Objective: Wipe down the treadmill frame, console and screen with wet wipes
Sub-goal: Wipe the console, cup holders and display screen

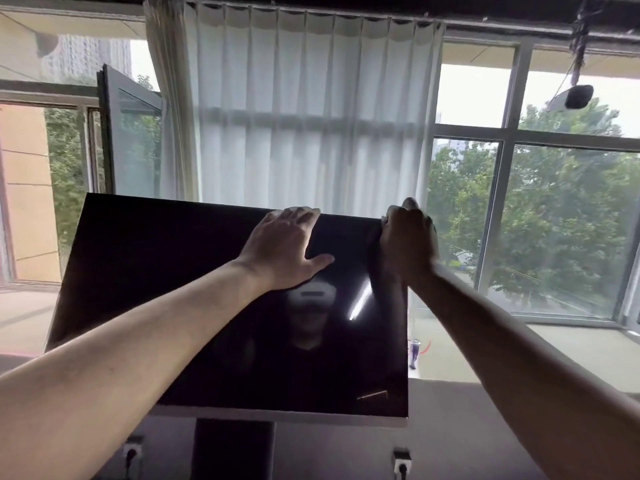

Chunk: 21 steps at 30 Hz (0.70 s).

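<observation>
- Head view: the dark screen [207, 289] stands tilted on its post [235, 448], in front of the curtain [304, 116].
- Left hand [284, 247] lies flat at the screen's top edge, fingers straight, thumb spread.
- Right hand [408, 237] has its fingers curled round the top right corner; whether it holds a wipe, I cannot tell.
- Likely step: wiping the screen's edge. Next calls for bracing with the left hand while running down the right edge.

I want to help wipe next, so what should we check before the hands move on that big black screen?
1. Left hand rests flat on the screen, steadying it: ok.
2. Right hand grips the screen's top right corner: ok.
3. Wet wipe in the right hand: cannot tell.
4. Screen dark, showing only reflections: ok.
5. Smears on the glass: cannot tell.
</observation>
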Each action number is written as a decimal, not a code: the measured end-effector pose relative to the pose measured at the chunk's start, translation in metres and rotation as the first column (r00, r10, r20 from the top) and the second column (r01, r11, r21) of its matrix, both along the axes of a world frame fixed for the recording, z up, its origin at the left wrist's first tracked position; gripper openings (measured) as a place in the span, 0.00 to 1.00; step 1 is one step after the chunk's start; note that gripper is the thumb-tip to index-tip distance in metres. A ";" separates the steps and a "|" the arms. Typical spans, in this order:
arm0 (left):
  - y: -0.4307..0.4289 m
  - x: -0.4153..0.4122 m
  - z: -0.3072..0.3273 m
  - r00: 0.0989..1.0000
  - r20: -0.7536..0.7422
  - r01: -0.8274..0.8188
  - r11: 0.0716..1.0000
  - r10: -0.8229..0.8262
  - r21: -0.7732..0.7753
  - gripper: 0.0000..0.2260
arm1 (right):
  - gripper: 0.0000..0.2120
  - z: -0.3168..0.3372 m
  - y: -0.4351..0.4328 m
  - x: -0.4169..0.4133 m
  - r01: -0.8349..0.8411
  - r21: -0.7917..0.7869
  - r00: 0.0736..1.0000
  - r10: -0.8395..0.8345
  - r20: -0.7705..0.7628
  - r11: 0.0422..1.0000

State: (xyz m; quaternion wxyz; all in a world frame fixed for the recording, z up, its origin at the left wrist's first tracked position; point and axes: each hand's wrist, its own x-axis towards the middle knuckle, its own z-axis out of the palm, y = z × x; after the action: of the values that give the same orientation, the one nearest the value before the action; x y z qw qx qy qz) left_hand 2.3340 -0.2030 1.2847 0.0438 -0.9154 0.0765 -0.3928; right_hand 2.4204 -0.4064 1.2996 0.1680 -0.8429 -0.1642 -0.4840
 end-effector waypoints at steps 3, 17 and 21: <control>0.008 -0.004 0.005 1.000 -0.007 0.007 1.000 -0.007 0.018 0.39 | 0.10 0.005 0.044 -0.019 -0.050 -0.030 0.997 0.048 -0.060 0.998; 0.077 -0.019 0.007 0.999 0.030 -0.022 0.998 0.024 -0.063 0.34 | 0.14 -0.007 0.053 -0.020 -0.086 0.146 0.996 0.090 -0.019 0.986; 0.097 -0.023 0.004 0.996 0.072 -0.038 0.996 0.044 -0.079 0.33 | 0.12 -0.003 0.128 -0.038 -0.248 0.048 0.967 0.250 -0.042 0.968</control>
State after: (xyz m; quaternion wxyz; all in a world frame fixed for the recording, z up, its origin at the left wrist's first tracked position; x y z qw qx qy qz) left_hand 2.3113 -0.1061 1.2891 0.0193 -0.9026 0.0407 -0.4282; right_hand 2.3823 -0.2781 1.2970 0.2489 -0.8232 -0.2544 -0.4423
